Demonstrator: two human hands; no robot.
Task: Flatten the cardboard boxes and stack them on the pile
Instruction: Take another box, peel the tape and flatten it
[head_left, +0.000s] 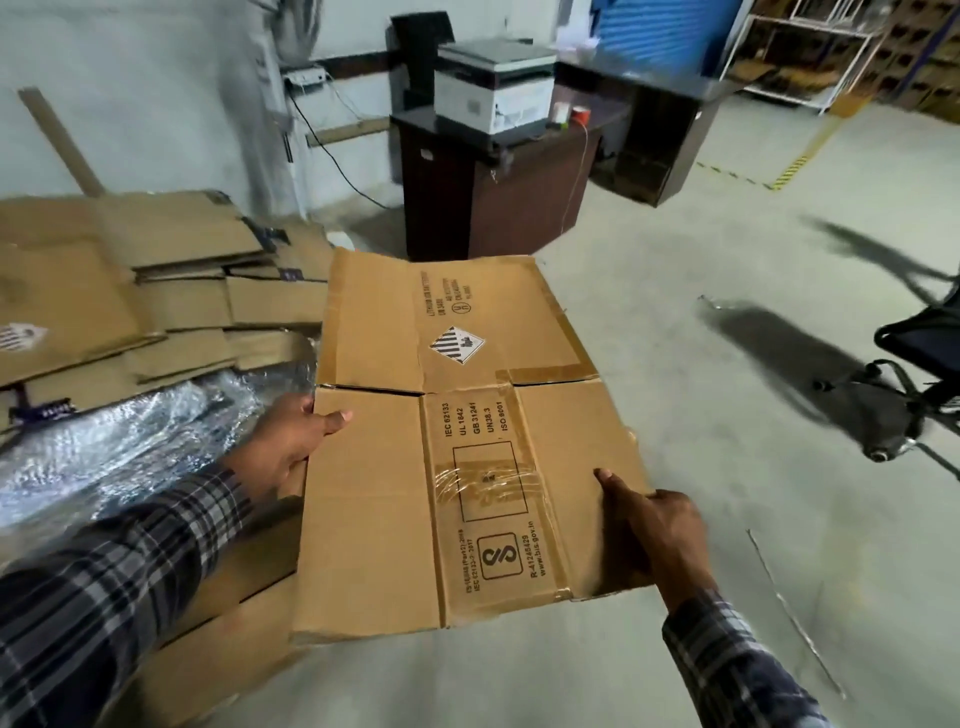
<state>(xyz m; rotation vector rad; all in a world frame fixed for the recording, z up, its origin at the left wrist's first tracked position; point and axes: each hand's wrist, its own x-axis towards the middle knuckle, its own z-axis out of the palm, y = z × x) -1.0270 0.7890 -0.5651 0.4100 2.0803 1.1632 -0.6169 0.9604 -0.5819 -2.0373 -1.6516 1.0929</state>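
A flattened brown cardboard box (452, 431) with black printed marks and a hazard label is held flat above the floor in the middle of the view. My left hand (291, 441) grips its left edge, thumb on top. My right hand (654, 535) grips its right edge near the front corner. To the left lies the pile of flattened boxes (130, 291), several layers deep and spread unevenly. The held box's left edge overlaps the pile's right side.
Silver bubble wrap (119, 441) lies on the pile's near side, under my left arm. A dark cabinet (483, 192) with a printer (493, 85) stands behind. A black chair base (904, 410) is at the right. Grey concrete floor (727, 291) spreads to the right.
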